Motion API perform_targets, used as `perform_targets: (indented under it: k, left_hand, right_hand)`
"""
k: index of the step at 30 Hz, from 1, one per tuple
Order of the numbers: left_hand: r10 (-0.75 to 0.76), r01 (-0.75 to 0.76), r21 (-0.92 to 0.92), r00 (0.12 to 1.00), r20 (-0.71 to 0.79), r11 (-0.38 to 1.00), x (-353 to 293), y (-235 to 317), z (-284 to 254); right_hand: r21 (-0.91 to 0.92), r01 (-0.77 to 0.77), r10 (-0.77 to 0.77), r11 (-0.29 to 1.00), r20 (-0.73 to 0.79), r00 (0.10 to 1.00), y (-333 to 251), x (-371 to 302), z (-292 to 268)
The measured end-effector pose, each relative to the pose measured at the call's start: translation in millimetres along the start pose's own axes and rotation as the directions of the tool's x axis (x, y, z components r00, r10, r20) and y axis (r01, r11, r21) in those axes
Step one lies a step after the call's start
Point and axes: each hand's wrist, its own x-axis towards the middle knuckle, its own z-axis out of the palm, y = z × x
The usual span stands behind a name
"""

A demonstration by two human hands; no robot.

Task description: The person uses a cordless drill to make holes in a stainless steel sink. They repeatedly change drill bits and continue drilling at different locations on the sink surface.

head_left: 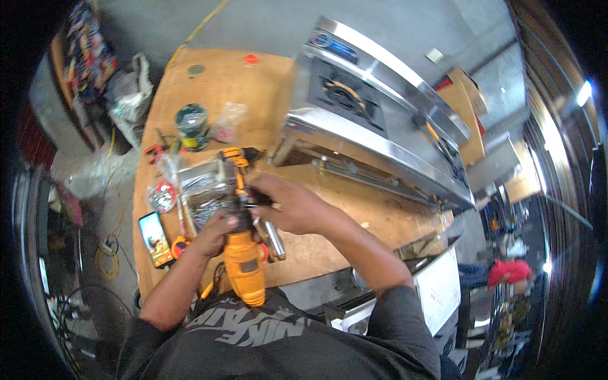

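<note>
An orange and black corded-style power tool (244,269), perhaps a drill or a grinder, points away from me with its rear end near my shirt. Around its dark front part my left hand (218,232) is closed. My right hand (286,204) is closed too, its fingers bent beside the tool's front end; a thin dark piece shows at them, too blurred to name. Just beyond lies a yellow and black cordless drill (235,157). To the left of the hands sits an open box (201,172) of metal pieces. A shiny metal tube (274,239) lies right of the power tool.
The wooden table (253,82) carries a steel gas stove (370,123) at right, a green-tinted jar (192,125), a clear plastic bag (230,120), a phone (155,237) and a tape measure (180,246). A person in red (508,272) stands farther off at right.
</note>
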Motion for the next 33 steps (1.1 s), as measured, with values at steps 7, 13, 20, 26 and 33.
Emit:
perform_targets:
  k: [7,13,20,26,33]
  left_hand:
    - [0.053,-0.036,0.103,0.984,-0.172,0.994,-1,-8,8]
    - [0.064,-0.044,0.114,0.983,-0.171,0.993,8,-24,3]
    - [0.109,-0.074,0.149,0.965,-0.239,0.986,-8,-14,11]
    - [0.268,-0.138,0.248,0.725,-0.635,0.959,18,19,35]
    - [0.387,-0.202,0.337,0.619,-0.683,0.92,51,17,64]
  right_hand:
    - [0.137,0.096,-0.096,0.986,-0.013,0.995,18,4,-1]
    - [-0.039,0.299,-0.259,0.953,-0.616,0.744,46,27,58]
    - [0.009,0.581,-0.495,0.814,-0.513,0.701,51,49,55]
    - [0.428,0.511,-0.201,0.746,-0.586,0.785,48,50,69]
    - [0.58,0.361,0.149,0.73,-0.65,0.745,24,40,66]
